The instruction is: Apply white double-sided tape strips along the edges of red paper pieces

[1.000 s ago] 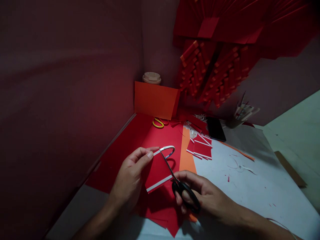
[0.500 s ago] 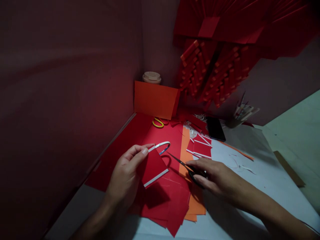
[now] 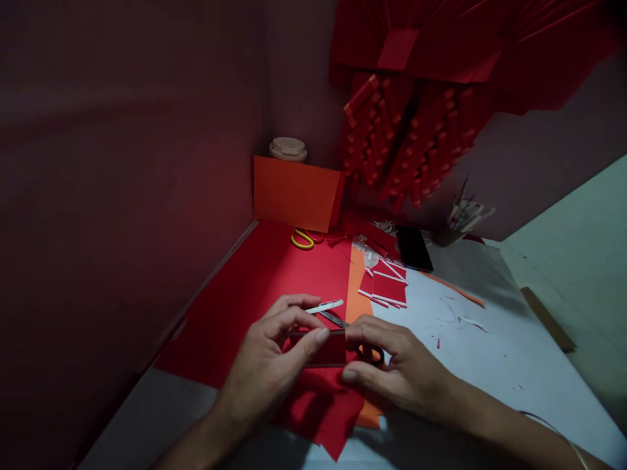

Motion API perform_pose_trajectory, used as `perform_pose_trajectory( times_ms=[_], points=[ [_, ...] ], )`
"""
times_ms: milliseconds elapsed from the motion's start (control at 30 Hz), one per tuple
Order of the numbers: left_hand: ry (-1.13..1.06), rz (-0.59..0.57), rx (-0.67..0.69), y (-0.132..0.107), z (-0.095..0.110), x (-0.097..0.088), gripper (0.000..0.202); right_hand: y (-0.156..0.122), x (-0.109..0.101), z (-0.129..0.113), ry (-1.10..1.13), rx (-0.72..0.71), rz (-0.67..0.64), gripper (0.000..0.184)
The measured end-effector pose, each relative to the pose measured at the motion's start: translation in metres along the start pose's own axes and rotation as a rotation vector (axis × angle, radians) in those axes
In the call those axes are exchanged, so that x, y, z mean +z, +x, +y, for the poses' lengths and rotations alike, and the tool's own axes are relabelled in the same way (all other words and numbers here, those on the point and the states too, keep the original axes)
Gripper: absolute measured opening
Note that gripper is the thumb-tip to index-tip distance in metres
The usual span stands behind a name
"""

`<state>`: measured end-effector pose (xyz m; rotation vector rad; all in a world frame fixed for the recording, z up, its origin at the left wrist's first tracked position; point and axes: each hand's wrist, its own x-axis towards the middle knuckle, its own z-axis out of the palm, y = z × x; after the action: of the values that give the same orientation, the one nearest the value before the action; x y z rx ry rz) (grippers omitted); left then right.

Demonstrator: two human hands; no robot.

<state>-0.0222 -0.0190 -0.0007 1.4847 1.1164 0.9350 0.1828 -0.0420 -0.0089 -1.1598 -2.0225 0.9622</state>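
Observation:
My left hand [image 3: 274,349] pinches a small red paper piece [image 3: 327,351] between thumb and fingers, seen dark and nearly edge-on, with a strip along its upper and lower edges. From the left fingertips a narrow white strip [image 3: 332,305] sticks out to the right. Black-handled scissors [image 3: 371,354] are held in my right hand [image 3: 411,359], their blades pointing left just under the white strip. Thumb and fingertips of that hand also meet the right end of the red piece. Below both hands lie red paper sheets [image 3: 318,267] and an orange sheet [image 3: 359,303].
Several white-edged red pieces [image 3: 389,285] lie right of the orange sheet, near a black phone [image 3: 414,249]. Yellow-handled scissors [image 3: 302,239] rest by a standing orange card [image 3: 296,194]. A lidded cup [image 3: 288,149] and a pen holder [image 3: 450,230] stand behind. Red paper rolls [image 3: 426,150] hang on the wall.
My hands have come together, the right moving left to the red piece with the scissors still in it. The red piece has turned edge-on and the curled white strip now looks straight.

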Motion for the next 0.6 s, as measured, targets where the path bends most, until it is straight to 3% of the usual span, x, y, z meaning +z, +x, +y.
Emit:
perform_pose_trajectory(
  times_ms=[100, 233, 333, 400, 500, 600],
  points=[
    [0.044, -0.047, 0.049, -0.001, -0.002, 0.001, 0.007, 0.000, 0.004, -0.002, 0.007, 0.037, 0.035, 0.012],
    [-0.055, 0.071, 0.045, -0.001, -0.001, -0.001, 0.010, 0.004, -0.024, 0.005, -0.043, 0.219, 0.158, 0.018],
    [-0.118, 0.215, 0.010, -0.001, 0.002, -0.003, 0.007, 0.010, -0.054, 0.032, -0.233, 0.275, 0.313, 0.026],
    [-0.146, 0.274, -0.014, 0.000, 0.003, -0.005, 0.006, 0.014, -0.067, 0.056, -0.371, 0.304, 0.279, 0.029],
    [-0.192, 0.299, -0.031, 0.002, 0.002, -0.005, 0.005, 0.017, -0.070, 0.077, -0.450, 0.326, 0.323, 0.028],
    [-0.212, 0.273, -0.035, 0.002, 0.000, -0.003, 0.003, 0.013, -0.059, 0.064, -0.527, 0.188, 0.454, 0.045]
  ],
)
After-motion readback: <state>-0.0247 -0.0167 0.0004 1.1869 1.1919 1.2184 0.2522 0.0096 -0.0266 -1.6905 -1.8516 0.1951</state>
